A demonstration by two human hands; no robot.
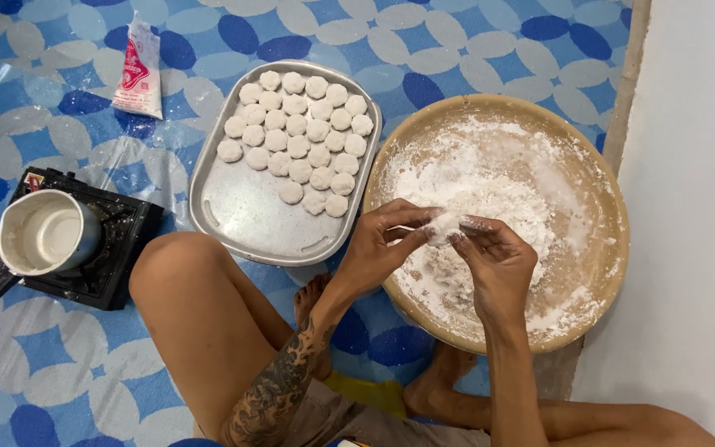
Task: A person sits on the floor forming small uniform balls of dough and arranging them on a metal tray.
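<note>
Over the bowl (606, 273), both hands pinch 1 small dough piece (443, 226) between the fingertips: the left hand (386, 244) grasps it from the left, the right hand (494, 257) from the right. It looks light, soft and easy to dent, and the flour should make it less sticky, so I judge a gentle hold at the edges with the fingertips is best. It is a roundish lump, so I cannot tell any clear long axis or pointing direction. Beside the bowl, the tray (242, 207) holds many similar flat rounds (299, 136).
</note>
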